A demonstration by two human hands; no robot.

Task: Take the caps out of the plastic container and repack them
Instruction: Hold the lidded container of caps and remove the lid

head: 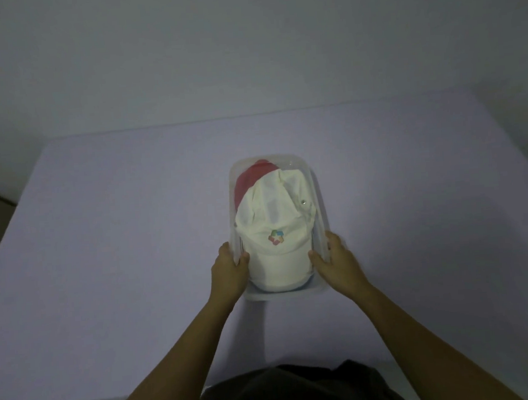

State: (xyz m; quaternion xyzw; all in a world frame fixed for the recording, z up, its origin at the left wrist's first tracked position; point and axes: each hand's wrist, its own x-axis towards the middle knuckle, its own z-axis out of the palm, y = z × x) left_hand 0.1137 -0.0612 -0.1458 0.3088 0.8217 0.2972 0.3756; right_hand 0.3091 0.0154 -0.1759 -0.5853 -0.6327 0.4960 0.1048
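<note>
A clear plastic container [318,196] stands in the middle of the table. A white cap [273,218] with a small coloured logo lies on top inside it, brim toward me. A red cap [248,179] peeks out beneath it at the far left end. My left hand [228,271] grips the container's near left rim, thumb inside and fingers outside. My right hand [336,263] grips the near right rim the same way, its thumb beside the white brim.
The table [118,241] is covered in a pale lilac sheet and reaches a plain wall at the back. Its left edge drops off to a dark floor. My dark clothing shows at the bottom edge.
</note>
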